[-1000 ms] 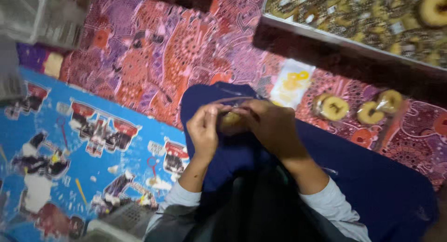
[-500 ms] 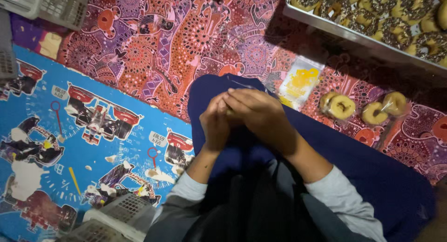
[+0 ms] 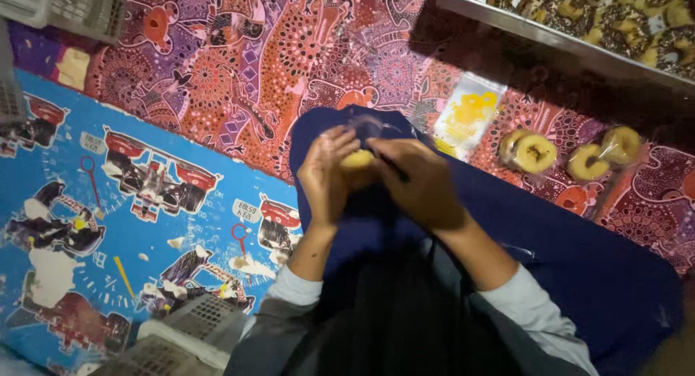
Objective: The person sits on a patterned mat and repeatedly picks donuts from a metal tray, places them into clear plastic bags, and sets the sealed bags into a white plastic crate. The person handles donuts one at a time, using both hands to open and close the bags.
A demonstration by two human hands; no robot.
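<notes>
The person sits on the floor over a dark blue cloth (image 3: 565, 260) spread across the lap, both hands raised close together above it. The left hand (image 3: 326, 177) is curled, fingers bent inward, gripping one side of a small pale yellow ring-shaped pastry (image 3: 358, 159) that sits between the two hands. The right hand (image 3: 423, 184) is closed over the other side of the same pastry, and a thin clear plastic wrapper (image 3: 373, 124) rises just above the fingers; whether the pastry is fully inside it cannot be told. To the right, on the red and purple patterned mat (image 3: 239, 79), lie two wrapped yellow ring pastries (image 3: 532, 151) and two more (image 3: 604, 155) beside them, each pair apparently bagged. A stack of flat clear bags with a yellow print (image 3: 467, 115) lies between those and the hands. A metal tray (image 3: 550, 39) along the upper edge holds many dark-topped pastries, unwrapped. In my judgement the wrapping is at an early stage: a few pieces finished, one in hand, most of the tray remaining. White plastic baskets (image 3: 184, 332) stand on the blue printed sheet (image 3: 65, 224) at the left.
</notes>
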